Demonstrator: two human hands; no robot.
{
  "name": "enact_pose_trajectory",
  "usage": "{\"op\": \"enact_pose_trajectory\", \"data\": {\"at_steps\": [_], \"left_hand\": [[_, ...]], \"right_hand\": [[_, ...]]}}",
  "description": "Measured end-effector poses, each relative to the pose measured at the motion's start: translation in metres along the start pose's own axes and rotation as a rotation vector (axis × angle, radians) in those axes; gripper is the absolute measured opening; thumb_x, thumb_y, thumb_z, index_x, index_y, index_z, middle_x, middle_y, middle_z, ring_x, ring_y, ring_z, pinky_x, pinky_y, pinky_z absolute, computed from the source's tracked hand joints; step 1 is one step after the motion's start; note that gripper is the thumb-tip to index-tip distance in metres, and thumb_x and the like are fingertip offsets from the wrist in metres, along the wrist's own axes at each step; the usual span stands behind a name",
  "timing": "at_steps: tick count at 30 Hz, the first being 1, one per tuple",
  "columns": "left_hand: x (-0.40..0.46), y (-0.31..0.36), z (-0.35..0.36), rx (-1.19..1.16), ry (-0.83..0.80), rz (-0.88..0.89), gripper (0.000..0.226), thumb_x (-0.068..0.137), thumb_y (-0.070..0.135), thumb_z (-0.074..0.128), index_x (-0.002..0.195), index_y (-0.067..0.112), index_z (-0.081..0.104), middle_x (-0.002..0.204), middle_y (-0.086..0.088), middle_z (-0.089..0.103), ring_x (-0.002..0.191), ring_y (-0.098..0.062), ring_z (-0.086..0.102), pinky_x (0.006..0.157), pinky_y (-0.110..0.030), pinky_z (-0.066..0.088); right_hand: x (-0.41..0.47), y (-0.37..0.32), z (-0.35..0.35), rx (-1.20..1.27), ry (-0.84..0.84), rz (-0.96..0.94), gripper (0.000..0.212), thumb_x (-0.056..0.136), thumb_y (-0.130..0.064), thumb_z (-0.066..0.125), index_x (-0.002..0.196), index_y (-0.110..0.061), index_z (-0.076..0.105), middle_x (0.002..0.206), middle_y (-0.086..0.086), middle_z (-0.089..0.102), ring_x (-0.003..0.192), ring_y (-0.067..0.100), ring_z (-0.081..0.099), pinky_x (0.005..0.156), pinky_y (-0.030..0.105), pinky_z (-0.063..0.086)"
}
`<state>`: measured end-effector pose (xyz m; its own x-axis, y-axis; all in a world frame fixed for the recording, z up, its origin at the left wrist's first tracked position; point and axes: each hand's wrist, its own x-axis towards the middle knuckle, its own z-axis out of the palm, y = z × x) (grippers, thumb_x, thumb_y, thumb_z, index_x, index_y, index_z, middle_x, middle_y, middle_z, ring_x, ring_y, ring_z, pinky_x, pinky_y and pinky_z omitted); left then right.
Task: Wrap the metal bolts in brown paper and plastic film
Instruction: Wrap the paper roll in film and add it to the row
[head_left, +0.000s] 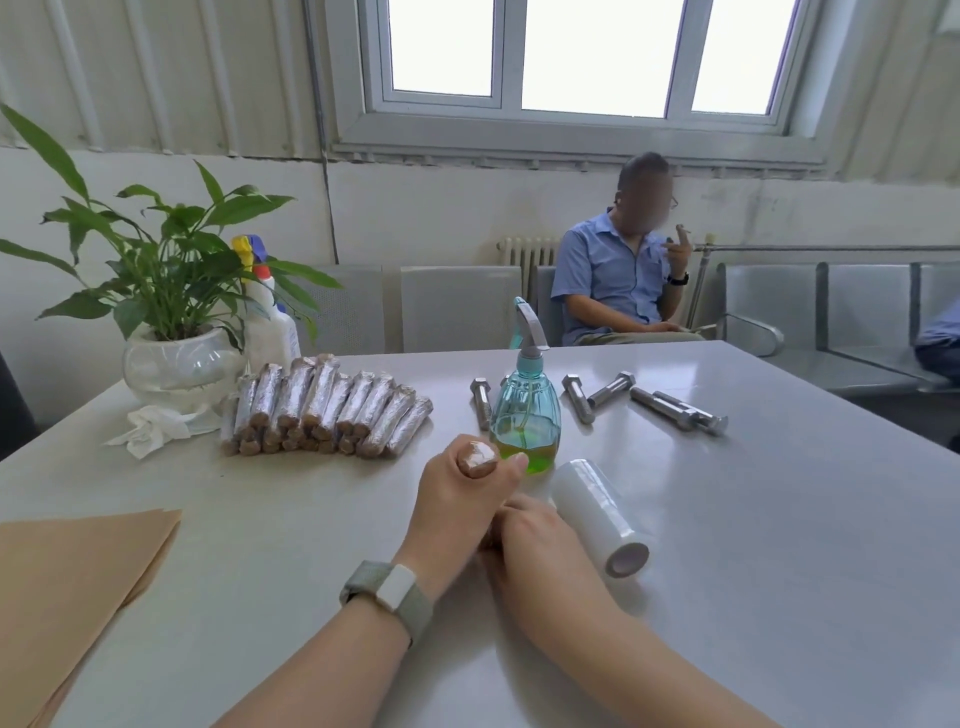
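Note:
My left hand (457, 499) grips a bolt wrapped in brown paper and film (478, 460), held upright so only its top end shows above my fist. My right hand (524, 525) curls just below and beside it, touching the left hand; what its fingers hold is hidden. A roll of plastic film (602, 517) lies right of my hands. Sheets of brown paper (67, 582) lie at the near left. A stack of several wrapped bolts (322, 410) sits at the middle left. Several bare metal bolts (675, 405) lie at the far right.
A blue spray bottle with green liquid (524, 410) stands just beyond my hands. A potted plant (176, 358), a white cleaner bottle (270, 322) and a crumpled tissue (150, 428) sit at the far left. A seated person (618, 280) is behind the table.

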<state>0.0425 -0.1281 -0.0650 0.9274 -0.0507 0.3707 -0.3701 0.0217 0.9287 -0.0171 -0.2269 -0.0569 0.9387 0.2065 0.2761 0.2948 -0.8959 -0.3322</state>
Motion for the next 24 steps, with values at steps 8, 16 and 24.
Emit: {"op": "enact_pose_trajectory", "data": {"at_steps": [8, 16, 24], "left_hand": [[0.002, -0.007, 0.000, 0.054, -0.069, -0.014, 0.013, 0.071, 0.033, 0.068, 0.066, 0.022, 0.066, 0.055, 0.013, 0.058, 0.051, -0.002, 0.049, 0.052, -0.012, 0.043], [-0.001, -0.005, -0.001, 0.108, -0.063, -0.104, 0.029, 0.070, 0.036, 0.064, 0.072, 0.007, 0.065, 0.055, 0.009, 0.055, 0.050, -0.005, 0.047, 0.049, -0.012, 0.042], [-0.004, -0.002, 0.004, -0.039, -0.169, -0.287, 0.023, 0.084, 0.030, 0.073, 0.067, 0.015, 0.072, 0.048, -0.001, 0.047, 0.037, -0.011, 0.043, 0.041, -0.019, 0.045]], "right_hand": [[0.004, 0.014, -0.068, -0.111, 0.015, 0.067, 0.019, 0.095, -0.020, 0.054, 0.099, -0.015, 0.072, 0.106, 0.001, 0.064, 0.099, 0.018, 0.059, 0.084, 0.029, 0.044], [0.007, 0.066, -0.073, 0.203, -0.377, 0.565, 0.072, 0.070, -0.077, 0.062, 0.105, -0.015, 0.053, 0.094, 0.000, 0.066, 0.074, 0.015, 0.074, 0.060, 0.037, 0.062], [0.017, 0.056, -0.096, 1.017, -0.245, 0.682, 0.042, 0.079, -0.038, 0.075, 0.106, -0.010, 0.058, 0.094, 0.016, 0.061, 0.056, 0.023, 0.069, 0.059, 0.037, 0.059]]}}
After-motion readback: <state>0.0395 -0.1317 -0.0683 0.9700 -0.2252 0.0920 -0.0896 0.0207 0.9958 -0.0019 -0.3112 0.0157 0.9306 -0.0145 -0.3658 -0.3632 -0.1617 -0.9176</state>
